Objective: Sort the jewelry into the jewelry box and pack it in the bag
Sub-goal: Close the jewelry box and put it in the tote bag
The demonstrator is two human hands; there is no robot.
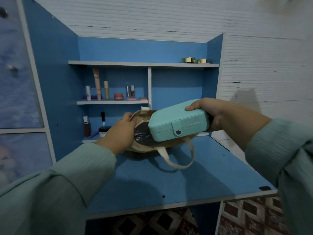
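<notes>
- Left hand (pixel 122 131) pinches the near-left rim of the tan bag (pixel 144 146), pulling its mouth wide, likely so the box can enter.
- Jewelry box (pixel 179 122), closed and snapped, hangs tilted just above the bag's opening.
- Right hand (pixel 215 114) grasps the box's right end, right of the bag, angling it downward.

No text, label, brand or number can be read anywhere; the cosmetic tubes (pixel 97 83) on the shelf, centre left, are too blurred.
</notes>
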